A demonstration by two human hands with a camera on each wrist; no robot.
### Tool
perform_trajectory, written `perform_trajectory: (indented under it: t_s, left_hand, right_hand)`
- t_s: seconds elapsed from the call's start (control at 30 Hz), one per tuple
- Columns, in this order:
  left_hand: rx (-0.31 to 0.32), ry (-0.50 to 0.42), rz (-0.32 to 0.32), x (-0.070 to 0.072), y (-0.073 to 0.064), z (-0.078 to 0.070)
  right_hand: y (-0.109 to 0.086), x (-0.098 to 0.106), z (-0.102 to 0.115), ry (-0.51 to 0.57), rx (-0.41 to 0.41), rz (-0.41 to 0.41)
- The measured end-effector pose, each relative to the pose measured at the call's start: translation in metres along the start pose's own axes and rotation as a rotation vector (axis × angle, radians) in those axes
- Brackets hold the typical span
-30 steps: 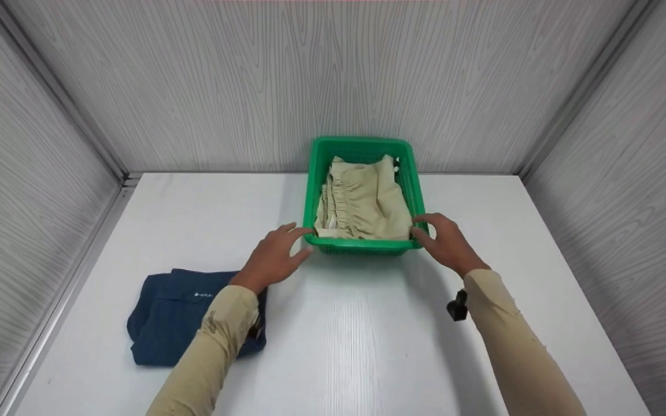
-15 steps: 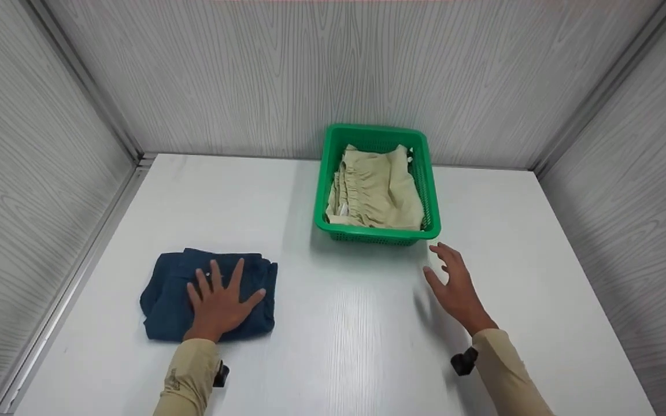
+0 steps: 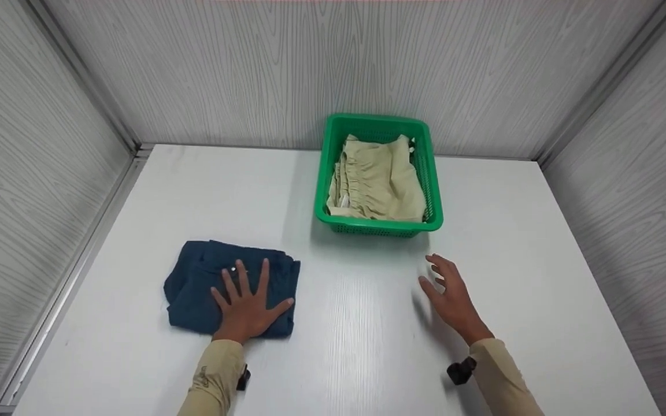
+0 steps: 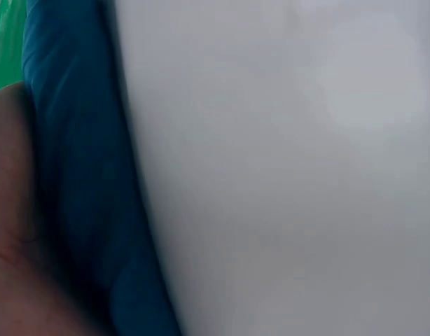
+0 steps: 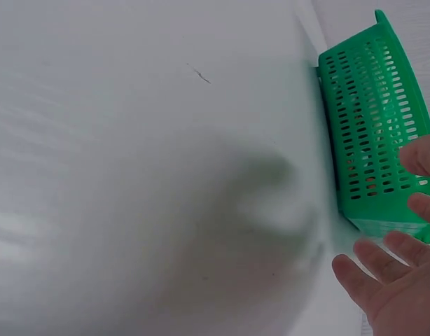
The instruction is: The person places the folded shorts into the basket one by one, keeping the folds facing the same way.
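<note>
A folded navy blue garment [image 3: 194, 292] lies on the left part of the white table. My left hand [image 3: 245, 312] rests flat on top of it, fingers spread and straight, covering part of a small white mark. In the left wrist view the garment's folded edge [image 4: 82, 182] runs beside the blurred hand [image 4: 12, 231]. My right hand [image 3: 453, 303] hovers over the table with loosely bent fingers, holding nothing, just in front of the green basket [image 3: 379, 224]. Inside the basket sits a folded beige garment [image 3: 382, 179] with a gathered waistband.
The basket stands at the back of the white table [image 3: 356, 323], against the grey wood-grain back wall [image 3: 223, 75]. Similar panels rise on the left [image 3: 38, 173] and right [image 3: 633, 185]. Black wrist cameras [image 3: 461, 371] sit at the sleeves.
My left hand has left the basket's front rim, come down on the navy garment and slid it rightward. My right hand has withdrawn from the basket's corner toward me.
</note>
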State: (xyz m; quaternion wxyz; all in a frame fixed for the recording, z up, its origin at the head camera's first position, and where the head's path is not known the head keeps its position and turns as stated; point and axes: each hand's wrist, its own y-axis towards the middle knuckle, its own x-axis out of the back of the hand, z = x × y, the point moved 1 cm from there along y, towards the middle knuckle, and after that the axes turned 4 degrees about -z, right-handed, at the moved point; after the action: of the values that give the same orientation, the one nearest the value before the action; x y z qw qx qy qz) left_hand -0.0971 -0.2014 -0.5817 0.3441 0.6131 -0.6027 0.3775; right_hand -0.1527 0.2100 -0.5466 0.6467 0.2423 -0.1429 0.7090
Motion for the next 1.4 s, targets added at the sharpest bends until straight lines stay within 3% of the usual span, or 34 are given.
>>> perform_trajectory:
  t_s: [0.2, 0.43, 0.6, 0.73, 0.93, 1.13, 1.4]
  left_hand:
    - [-0.072, 0.028, 0.024, -0.017, -0.003, -0.033]
    - [-0.196, 0.066, 0.038, -0.041, -0.008, -0.065]
    - [-0.266, 0.093, 0.089, -0.045, -0.012, -0.088]
    - [-0.333, 0.091, 0.087, -0.052, -0.013, -0.100]
    - [-0.365, 0.103, 0.100, -0.061, -0.017, -0.121]
    - [-0.350, 0.124, 0.109, -0.073, -0.023, -0.139]
    - [-0.315, 0.094, 0.114, -0.090, -0.024, -0.148]
  right_hand:
    - [0.001, -0.010, 0.001, 0.057, -0.023, 0.040]
    - [0.002, -0.020, 0.006, 0.083, -0.044, 0.073]
    - [0.003, -0.024, 0.011, 0.084, -0.059, 0.087]
    - [0.004, -0.026, 0.014, 0.086, -0.050, 0.098]
    - [0.002, -0.032, 0.018, 0.068, -0.057, 0.141]
    - [-0.004, -0.041, 0.026, 0.045, -0.148, 0.231]
    - [-0.004, -0.041, 0.033, 0.097, -0.435, 0.254]
